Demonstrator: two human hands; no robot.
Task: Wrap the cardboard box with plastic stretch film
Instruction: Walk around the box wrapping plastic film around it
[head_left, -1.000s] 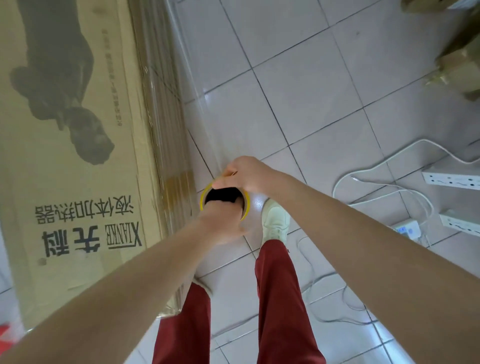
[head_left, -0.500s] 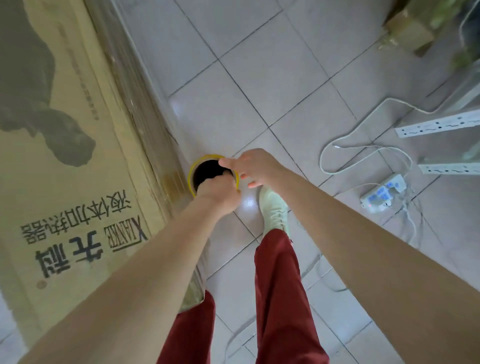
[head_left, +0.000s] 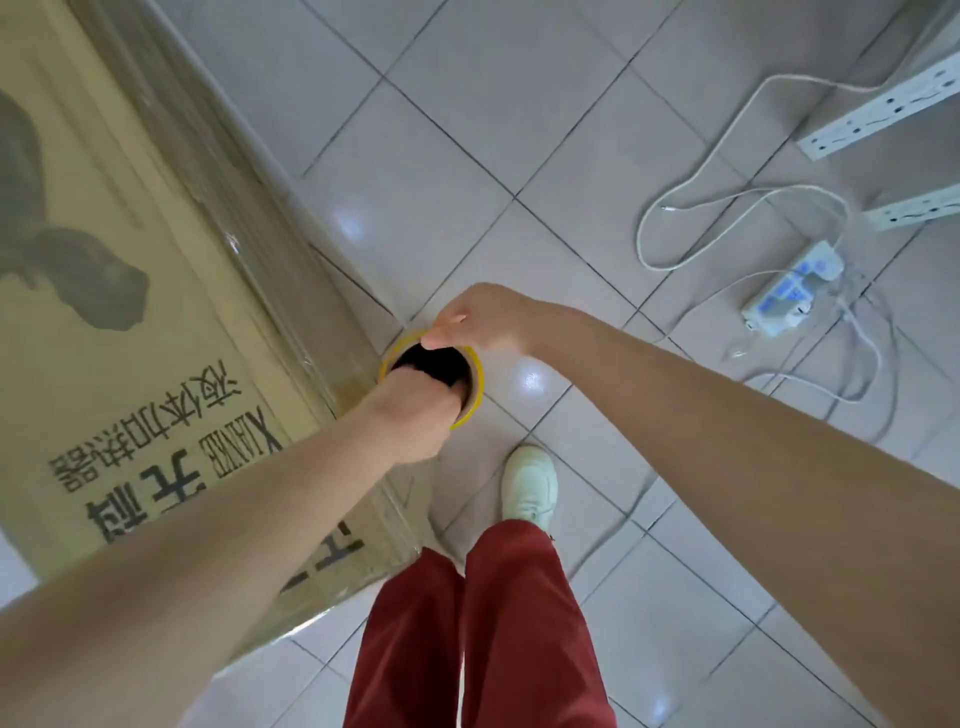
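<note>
A large cardboard box (head_left: 119, 291) with dark print fills the left side; clear stretch film (head_left: 223, 171) covers its right face and top edge. The film roll (head_left: 470, 387), seen end-on with a yellow-rimmed core, hangs upright just off the box's near right corner. My left hand (head_left: 410, 415) grips the roll's near rim, fingers inside the dark core. My right hand (head_left: 478, 319) pinches the far rim from above. The roll's body below the rim is hidden.
White-tiled floor all around. White power strips (head_left: 878, 111) and a loose white cable (head_left: 691, 208) lie at the right, with a small adapter block (head_left: 792, 301). My red-trousered legs and a white shoe (head_left: 530, 483) stand just below the roll.
The view has swung along the box; the near corner is now under my left arm. Both hands kept hold of the roll, carried toward that corner. My foot now sits behind the roll.
</note>
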